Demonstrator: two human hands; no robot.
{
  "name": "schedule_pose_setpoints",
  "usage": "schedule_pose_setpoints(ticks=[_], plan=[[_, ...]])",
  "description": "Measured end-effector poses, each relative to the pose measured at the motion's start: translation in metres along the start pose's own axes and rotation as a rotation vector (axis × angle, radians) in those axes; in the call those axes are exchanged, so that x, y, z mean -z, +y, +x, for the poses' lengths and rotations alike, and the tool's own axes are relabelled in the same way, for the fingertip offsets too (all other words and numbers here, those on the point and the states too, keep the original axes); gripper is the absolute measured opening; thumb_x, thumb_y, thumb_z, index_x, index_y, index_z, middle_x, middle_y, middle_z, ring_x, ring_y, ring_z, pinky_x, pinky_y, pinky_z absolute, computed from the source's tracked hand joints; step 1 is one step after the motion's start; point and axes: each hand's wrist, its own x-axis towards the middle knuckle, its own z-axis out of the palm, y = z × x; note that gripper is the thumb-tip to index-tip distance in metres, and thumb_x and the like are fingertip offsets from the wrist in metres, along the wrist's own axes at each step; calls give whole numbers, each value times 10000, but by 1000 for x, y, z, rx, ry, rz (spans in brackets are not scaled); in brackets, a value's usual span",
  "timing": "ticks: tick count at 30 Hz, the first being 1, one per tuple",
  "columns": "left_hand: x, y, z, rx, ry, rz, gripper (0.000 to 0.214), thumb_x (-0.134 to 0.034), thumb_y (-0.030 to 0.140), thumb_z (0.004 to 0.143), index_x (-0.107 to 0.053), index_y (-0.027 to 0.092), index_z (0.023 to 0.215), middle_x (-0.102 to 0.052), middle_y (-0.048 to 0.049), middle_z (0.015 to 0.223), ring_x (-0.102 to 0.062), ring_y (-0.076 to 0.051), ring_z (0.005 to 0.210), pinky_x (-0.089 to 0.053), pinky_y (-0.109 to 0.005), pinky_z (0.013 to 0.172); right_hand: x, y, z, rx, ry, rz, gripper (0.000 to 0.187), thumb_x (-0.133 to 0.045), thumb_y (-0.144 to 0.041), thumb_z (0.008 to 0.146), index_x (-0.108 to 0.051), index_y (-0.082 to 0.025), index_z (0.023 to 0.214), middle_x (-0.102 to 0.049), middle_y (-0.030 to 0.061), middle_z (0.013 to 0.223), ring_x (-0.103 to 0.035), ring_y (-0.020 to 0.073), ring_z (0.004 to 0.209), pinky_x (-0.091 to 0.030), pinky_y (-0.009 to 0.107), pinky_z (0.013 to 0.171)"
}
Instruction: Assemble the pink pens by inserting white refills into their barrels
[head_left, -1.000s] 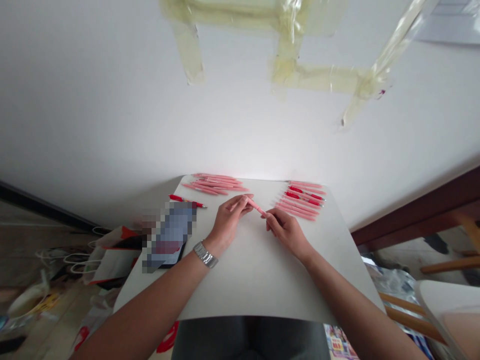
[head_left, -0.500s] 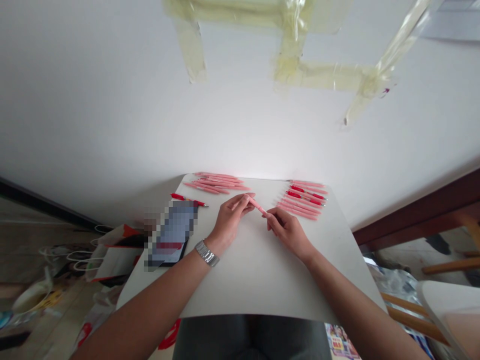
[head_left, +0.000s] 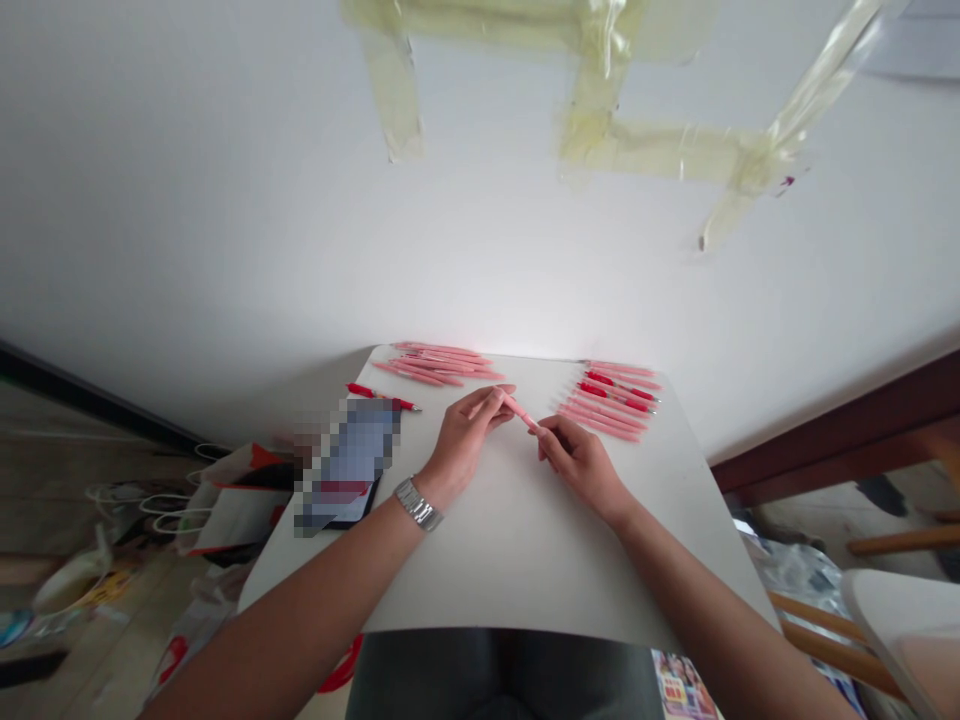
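A pink pen [head_left: 519, 409] slants between my two hands above the middle of the white table [head_left: 525, 560]. My left hand [head_left: 466, 435], with a metal watch on its wrist, is closed on the pen's upper left end. At the lower right end, my right hand [head_left: 576, 455] pinches the pen between thumb and fingers. Beyond my left hand lies a loose pile of pink pens [head_left: 442, 362]. To the right, several pink pens [head_left: 604, 420] lie in a row, with red pens [head_left: 619, 388] among them.
A red pen [head_left: 382, 397] rests at the table's left, above a phone [head_left: 349, 465] whose screen is blurred out. The white wall [head_left: 480, 240] meets the table's far edge. Bags [head_left: 232, 500] stand on the floor at left; a chair [head_left: 900, 620] is at right.
The view has shifted slightly, so everything sits a little further right. Both hands keep their hold on the pink pen, with hardly any movement.
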Motion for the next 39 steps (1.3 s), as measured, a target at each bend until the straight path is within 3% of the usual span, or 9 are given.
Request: schedule_pose_setpoints(ticks=[9,16,20,28,39], plan=[[2,-2,0,11,1,-7,361,-793,491,882,-823,183,1068,-766,-83,1024,-703,-190,971,-581,-411,1030,-1,4,0,-5,47,38,259,-614,-488,1001,-579,-237,1053,-621,2,833,-540,158,683,-438,289,642],[1,-2,0,2,-4,-1,358,-796,499,876,-821,180,1034,-766,-104,1141,-707,-203,1002,-578,-407,1025,1,-1,-1,-22,35,28,319,-526,-514,1047,-629,-221,1121,-570,-11,776,-509,159,678,-406,288,628],[1,-2,0,0,-20,16,348,-780,501,891,-818,167,983,-763,-110,1175,-710,-202,1003,-573,-397,1026,1,1,1,7,26,-11,367,-479,-512,1069,-681,-208,1032,-591,4,786,-513,159,707,-388,292,645],[2,-3,0,1,-15,9,353,-786,485,890,-821,172,1049,-771,-88,1062,-704,-196,997,-573,-395,1029,1,-1,0,11,57,-48,319,-530,-483,1048,-669,-196,1065,-596,-1,794,-477,145,672,-392,290,634],[3,-5,1,4,-18,-4,359,-794,479,885,-825,167,1060,-766,-97,1101,-702,-193,999,-581,-389,1025,0,-3,-1,21,52,-48,295,-537,-463,1041,-656,-194,1050,-599,6,798,-487,147,680,-406,287,633]])
